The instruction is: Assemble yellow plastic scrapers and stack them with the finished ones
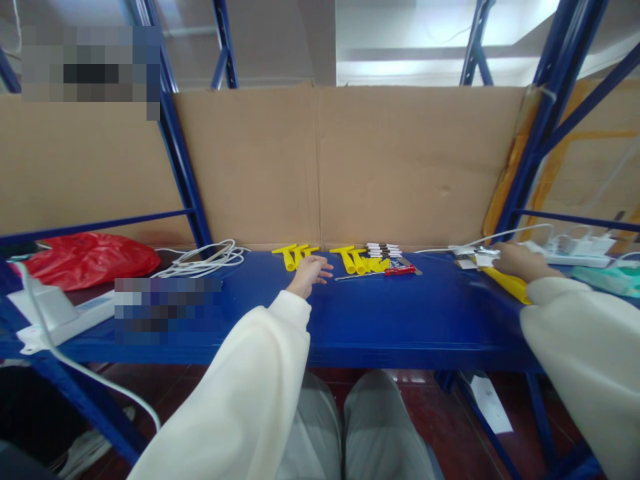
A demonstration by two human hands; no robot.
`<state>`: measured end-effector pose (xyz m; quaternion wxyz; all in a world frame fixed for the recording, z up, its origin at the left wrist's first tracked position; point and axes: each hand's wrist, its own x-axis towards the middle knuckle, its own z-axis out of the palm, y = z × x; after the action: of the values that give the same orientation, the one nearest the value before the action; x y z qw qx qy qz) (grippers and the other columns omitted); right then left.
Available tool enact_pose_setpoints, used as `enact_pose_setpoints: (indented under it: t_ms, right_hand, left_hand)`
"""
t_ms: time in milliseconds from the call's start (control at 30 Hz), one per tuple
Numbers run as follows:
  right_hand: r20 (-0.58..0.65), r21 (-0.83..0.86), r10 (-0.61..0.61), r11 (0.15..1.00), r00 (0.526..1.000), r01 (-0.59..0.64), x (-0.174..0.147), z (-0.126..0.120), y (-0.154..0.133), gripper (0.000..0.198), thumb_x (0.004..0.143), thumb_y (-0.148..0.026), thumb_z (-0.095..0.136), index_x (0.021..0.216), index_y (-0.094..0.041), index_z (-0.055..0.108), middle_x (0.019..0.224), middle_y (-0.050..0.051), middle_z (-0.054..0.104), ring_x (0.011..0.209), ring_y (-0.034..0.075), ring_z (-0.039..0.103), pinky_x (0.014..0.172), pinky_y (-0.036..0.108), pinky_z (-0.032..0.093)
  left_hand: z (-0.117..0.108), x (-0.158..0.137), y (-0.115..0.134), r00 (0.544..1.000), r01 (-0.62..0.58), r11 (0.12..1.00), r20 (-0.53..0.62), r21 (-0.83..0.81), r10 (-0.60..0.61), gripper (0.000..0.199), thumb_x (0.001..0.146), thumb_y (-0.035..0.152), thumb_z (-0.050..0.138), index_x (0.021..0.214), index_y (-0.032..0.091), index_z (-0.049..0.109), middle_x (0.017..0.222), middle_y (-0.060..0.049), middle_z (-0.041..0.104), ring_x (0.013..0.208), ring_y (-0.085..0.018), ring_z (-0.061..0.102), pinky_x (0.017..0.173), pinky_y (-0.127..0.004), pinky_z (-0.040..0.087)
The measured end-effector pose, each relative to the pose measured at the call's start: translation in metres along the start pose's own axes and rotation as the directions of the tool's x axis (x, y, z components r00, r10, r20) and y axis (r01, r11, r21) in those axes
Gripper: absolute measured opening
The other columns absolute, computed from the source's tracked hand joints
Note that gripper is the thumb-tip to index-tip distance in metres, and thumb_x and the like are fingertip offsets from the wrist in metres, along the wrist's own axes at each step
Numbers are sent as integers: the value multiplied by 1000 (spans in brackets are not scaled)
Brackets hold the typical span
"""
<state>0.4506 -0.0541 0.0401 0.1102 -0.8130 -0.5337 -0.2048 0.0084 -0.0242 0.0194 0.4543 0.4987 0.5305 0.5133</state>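
Note:
My left hand [311, 273] is over the blue shelf with its fingers apart and nothing in them. Just behind it lie yellow T-shaped plastic handles [289, 257]. To its right are more yellow T-shaped handles [347, 259], small yellow pieces [375, 265], a stack of white-and-dark strips [384, 250] and a screwdriver with a red handle [400, 271]. At the far right my right hand [523, 261] has its fingers closed at some small silvery pieces [484, 256]; what it grips is unclear. Under that hand lies a yellow flat thing [507, 285].
A cardboard sheet [400, 167] backs the blue shelf [390, 320] between blue posts. At left are a red plastic bag [105, 259], a coiled white cable [213, 260] and a power strip [75, 327]. Another power strip [575, 259] and a green bag [607, 280] lie at right.

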Motion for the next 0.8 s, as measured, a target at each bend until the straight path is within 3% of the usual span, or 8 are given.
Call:
enact_pose_setpoints:
  t_ms: [100,233,367,467,533,600,700,800]
  right_hand:
    - [68,59,-87,995,994,83,-12,-21,-54,43,87,-17,48,126,-10,63,130,25,61,118,34,60,87,44,48]
    - [-18,251,-145,957,989,145,-10,-37,-122,40,80,-20,56,118,-19,69,121,16,68,111,32,64,92,46,49]
    - [-239,580,-100,783,966,224,-7,-28,-169,38,80,-24,55,115,-18,68,110,14,72,102,29,67,88,42,52]
    - [-401,696,-9,647,916,311,-17,-4,-196,38,81,-20,50,116,-16,66,108,14,72,98,27,67,88,44,52]
    - [-443,667,-201,577,874,471,-26,14,-208,39,76,-15,54,113,-18,67,111,12,72,101,26,66,92,43,51]
    - [-401,680,-345,509,849,528,-32,29,-213,39,73,-11,55,109,-18,69,109,11,72,99,24,67,93,40,52]
    - [-312,730,-375,494,873,473,-32,42,-211,37,70,-8,56,103,-18,69,103,10,73,92,22,68,90,37,54]
    - [-251,776,-330,493,910,393,-29,44,-207,35,69,-5,55,99,-18,69,98,8,73,84,19,69,85,35,56]
  left_hand:
    - [0,6,-5,999,-50,995,6,90,50,8,88,13,51,88,14,58,81,-8,74,50,-10,61,44,-17,40]
    - [0,14,-14,989,-147,935,42,323,141,7,85,15,55,80,16,59,72,-7,72,49,-12,61,42,-17,38]
    - [-1,17,-19,972,-234,876,130,423,196,11,84,14,57,73,17,59,64,-3,68,45,-11,58,46,-19,43]
    - [0,19,-21,970,-243,867,122,435,211,12,82,11,57,72,17,60,65,-3,69,54,-14,63,54,-23,49]
    - [-2,22,-22,963,-262,835,67,484,263,12,79,8,58,73,17,63,72,-5,71,70,-18,68,67,-28,53]
    - [-4,23,-22,938,-275,778,-18,566,345,14,78,6,59,80,18,66,88,-8,74,91,-22,69,84,-32,53]
    - [-11,23,-20,897,-160,709,-199,686,395,25,79,13,59,102,19,68,120,-13,68,120,-28,59,101,-41,45]
    - [-19,22,-18,878,88,690,-383,719,287,38,80,24,59,118,20,64,136,-17,57,133,-35,47,106,-52,37]
